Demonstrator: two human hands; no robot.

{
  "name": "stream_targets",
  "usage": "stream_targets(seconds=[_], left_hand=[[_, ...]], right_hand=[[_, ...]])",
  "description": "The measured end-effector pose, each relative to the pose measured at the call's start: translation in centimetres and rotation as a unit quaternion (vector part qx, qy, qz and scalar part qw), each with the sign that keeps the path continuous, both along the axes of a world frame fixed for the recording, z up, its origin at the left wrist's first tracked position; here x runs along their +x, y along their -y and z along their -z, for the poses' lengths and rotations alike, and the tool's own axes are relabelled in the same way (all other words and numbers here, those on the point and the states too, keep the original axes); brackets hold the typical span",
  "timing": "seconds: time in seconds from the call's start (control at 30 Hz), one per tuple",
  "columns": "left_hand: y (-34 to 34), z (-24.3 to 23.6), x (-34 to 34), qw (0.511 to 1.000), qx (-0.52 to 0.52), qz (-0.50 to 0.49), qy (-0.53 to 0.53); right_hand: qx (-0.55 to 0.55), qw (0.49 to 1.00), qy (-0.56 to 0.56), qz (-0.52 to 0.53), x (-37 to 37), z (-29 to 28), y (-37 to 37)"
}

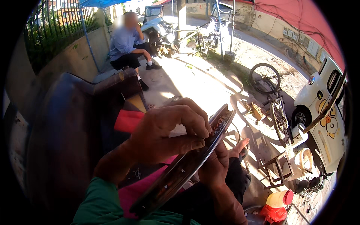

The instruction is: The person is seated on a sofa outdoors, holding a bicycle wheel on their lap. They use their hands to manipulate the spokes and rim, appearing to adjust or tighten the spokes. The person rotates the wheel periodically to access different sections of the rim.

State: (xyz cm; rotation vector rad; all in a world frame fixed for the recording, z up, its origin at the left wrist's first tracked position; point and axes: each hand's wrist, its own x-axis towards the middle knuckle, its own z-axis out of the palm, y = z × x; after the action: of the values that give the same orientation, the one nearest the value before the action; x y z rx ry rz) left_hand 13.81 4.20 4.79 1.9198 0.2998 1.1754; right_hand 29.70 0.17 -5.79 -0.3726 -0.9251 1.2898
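Left hand (165,125) closed in a pinch, thumb and fingertips at the channel of the rim (161,187); can't tell if anything sits between them. Right hand (215,167) grips the rim from its right side, fingers partly hidden behind it. Rim stands tilted, seen near edge-on, lower end toward the wearer's lap, upper end away. Small pale bits (220,123) lie in its channel near the upper end. Left of rim: red cloth (128,120), then brown sofa (60,150). Beyond rim, to the left: seated person (123,45) in light blue shirt. Right of rim: stool (276,170), yellow jar (276,199) on the nearer side, bike (276,101) farther off, white van (326,101) farthest right.
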Motion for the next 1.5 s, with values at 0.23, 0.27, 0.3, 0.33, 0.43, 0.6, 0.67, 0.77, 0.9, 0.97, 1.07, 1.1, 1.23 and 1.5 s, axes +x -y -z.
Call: stream_targets(seconds=[0.23,0.27,0.3,0.33,0.43,0.6,0.67,0.77,0.9,0.97,1.07,1.1,1.23,1.5], left_hand=[[-1.6,-2.0,1.1,0.992,-0.064,-0.014,-0.111],[-1.6,-2.4,1.2,0.988,-0.085,-0.013,-0.129],[-1.8,-2.6,1.3,0.988,-0.062,-0.013,-0.142],[-2.0,-2.9,1.3,0.987,-0.040,-0.012,-0.154],[-2.3,-3.5,1.8,0.983,0.021,-0.020,-0.180],[-3.5,-3.9,3.0,0.966,0.106,-0.027,-0.236],[-3.8,-3.7,3.3,0.956,0.147,-0.033,-0.251],[-3.6,-4.2,3.6,0.946,0.127,-0.027,-0.298],[-3.2,-4.5,3.9,0.939,0.143,-0.032,-0.311],[-3.1,-4.2,4.3,0.942,0.157,-0.029,-0.296],[-2.8,-4.2,4.4,0.931,0.162,-0.057,-0.322],[-2.6,-4.1,4.4,0.928,0.177,-0.063,-0.323],[-1.7,-4.0,4.2,0.921,0.206,-0.082,-0.319],[0.2,-3.7,3.1,0.919,0.202,-0.126,-0.314]], right_hand=[[0.037,0.999,-0.008,-0.007,0.4,0.9,0.1],[0.044,0.999,-0.005,-0.002,0.3,0.7,0.1],[0.051,0.999,-0.002,0.003,0.2,0.6,0.1],[0.058,0.998,0.001,0.008,0.1,0.5,0.1],[0.044,0.999,-0.010,0.000,0.2,0.8,0.0],[0.061,0.998,-0.004,-0.002,0.1,1.0,0.3],[0.067,0.998,0.001,-0.005,-0.1,1.1,0.4],[0.075,0.997,0.004,-0.002,-0.3,1.2,0.6],[0.077,0.997,0.015,0.009,-0.3,1.4,0.9],[0.078,0.997,0.019,0.008,-0.3,1.5,0.9],[0.088,0.996,0.021,-0.002,-0.2,1.5,0.9],[0.091,0.996,0.024,-0.004,-0.1,1.5,0.9],[0.059,0.998,-0.008,0.009,-0.3,-0.1,1.5],[-0.019,0.996,-0.062,-0.058,0.3,0.4,0.2]])
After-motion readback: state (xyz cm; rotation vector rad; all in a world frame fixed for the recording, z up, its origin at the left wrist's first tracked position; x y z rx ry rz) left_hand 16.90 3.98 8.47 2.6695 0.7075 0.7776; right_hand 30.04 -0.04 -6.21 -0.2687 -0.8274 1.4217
